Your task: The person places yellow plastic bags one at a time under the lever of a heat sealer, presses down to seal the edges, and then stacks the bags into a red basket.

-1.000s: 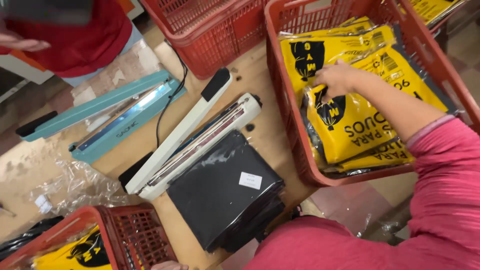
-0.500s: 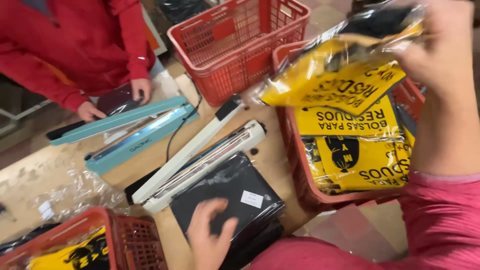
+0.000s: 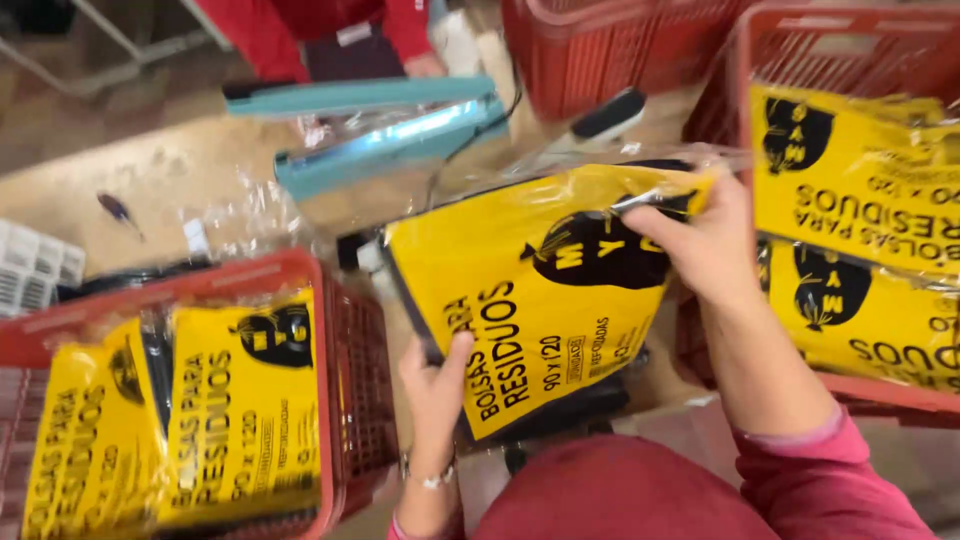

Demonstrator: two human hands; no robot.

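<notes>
While gripped at two corners above the tabletop (image 3: 150, 170), yellow packet (image 3: 545, 290) of folded bags in clear wrap, tilted, black figure printed near its upper end. Left hand (image 3: 435, 385): at the lower left corner, thumb on the yellow face, fingers curled behind the edge; bracelet on the wrist. Right hand (image 3: 705, 245): at the upper right corner, fingers pinching the loose clear wrap against the packet. Beneath the packet: dark flat stack (image 3: 570, 410), partly hidden. Left: red basket (image 3: 345, 380) with more yellow packets standing on edge. Right: second red basket (image 3: 745, 110), same yellow packets lying flat. Far side: third red basket (image 3: 600, 50), contents not discernible. Beyond the packet: teal heat sealer (image 3: 385, 135), arm raised, cord trailing right. Loose clear film (image 3: 240, 215) near the sealer. Top edge: another person in red, one hand (image 3: 425, 65) by the sealer.
</notes>
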